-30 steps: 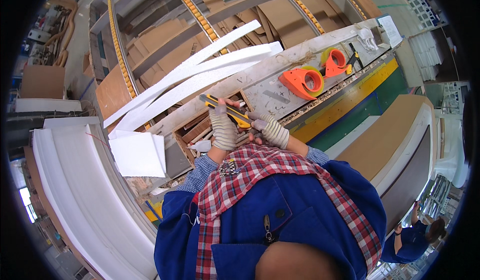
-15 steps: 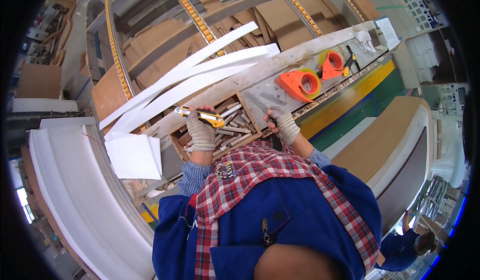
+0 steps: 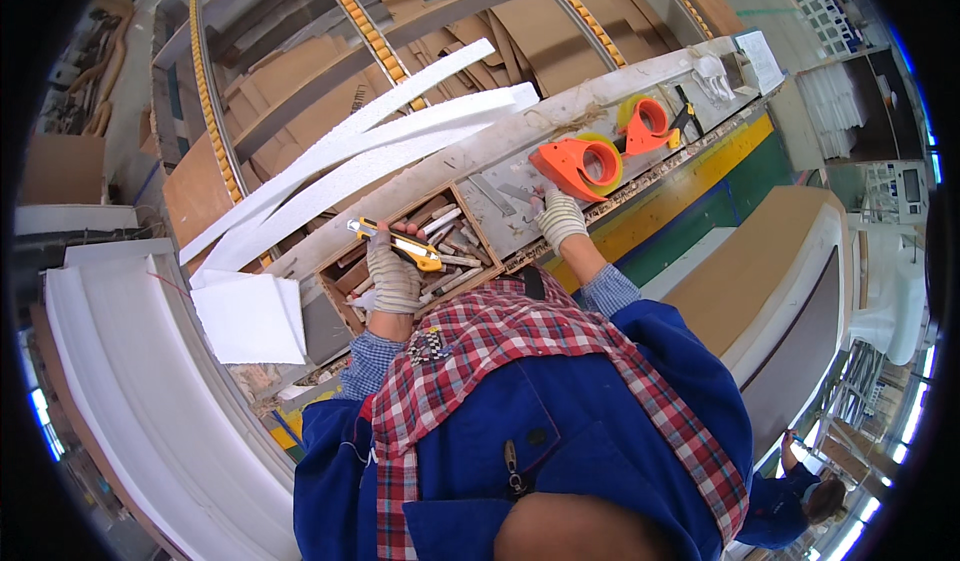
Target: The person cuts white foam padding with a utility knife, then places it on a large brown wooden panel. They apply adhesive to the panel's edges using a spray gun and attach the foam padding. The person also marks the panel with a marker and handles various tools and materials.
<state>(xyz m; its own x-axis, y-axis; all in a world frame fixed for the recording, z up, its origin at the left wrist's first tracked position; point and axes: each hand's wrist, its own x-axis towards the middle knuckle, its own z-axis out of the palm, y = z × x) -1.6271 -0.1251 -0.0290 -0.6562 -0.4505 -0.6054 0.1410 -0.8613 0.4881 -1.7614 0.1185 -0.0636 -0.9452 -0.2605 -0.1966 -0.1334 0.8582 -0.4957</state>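
Observation:
My left hand (image 3: 392,279), in a striped fingerless work glove, is closed around a yellow utility knife (image 3: 412,251). It holds the knife above a wooden box (image 3: 476,223) filled with marker-like sticks (image 3: 440,225). My right hand (image 3: 560,217), gloved the same way, is at the bench top just below an orange tape dispenser (image 3: 562,166). Its fingers are curled together, and whatever they hold is too small to make out. Flat grey metal strips (image 3: 492,197) lie on the bench between the box and my right hand.
A second orange tape dispenser (image 3: 650,129) and another cutter (image 3: 684,119) lie farther right. Long white foam strips (image 3: 340,156) cross the bench's left side, beside a white foam sheet (image 3: 250,321). Beyond are roller rails (image 3: 365,26) over cardboard. Large white panels (image 3: 160,381) stand at left.
My right hand has moved up the bench, closer to the orange tape dispenser. My left hand keeps the knife over the box. The whole view has shifted slightly.

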